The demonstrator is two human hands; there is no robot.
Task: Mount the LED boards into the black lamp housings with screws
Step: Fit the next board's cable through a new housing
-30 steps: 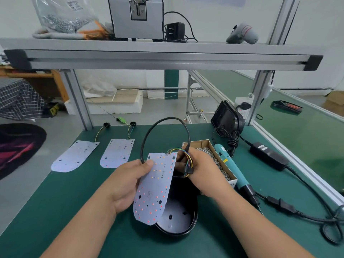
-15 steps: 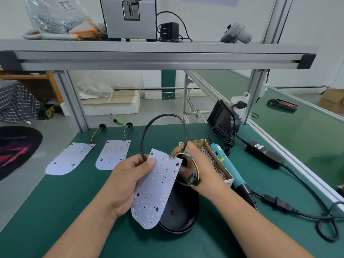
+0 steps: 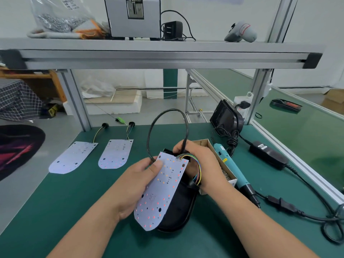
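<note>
Board (image 3: pixel 162 190) was held in the left grip (image 3: pixel 134 183), pinched at its left edge with the thumb on top. It was tilted up over the housing (image 3: pixel 184 207), which lay on the bench (image 3: pixel 74 211) just under it and a little to the right. Both long sides were lined up near to far, with the round ends near. The right grip (image 3: pixel 199 161) was closed round the cable (image 3: pixel 171 109) at the far end. The board probably needed to be laid flat, down and right.

left hand (image 3: pixel 134 183) pinching, thumb on top — right hand (image 3: pixel 199 161) seemingly curled.
</note>
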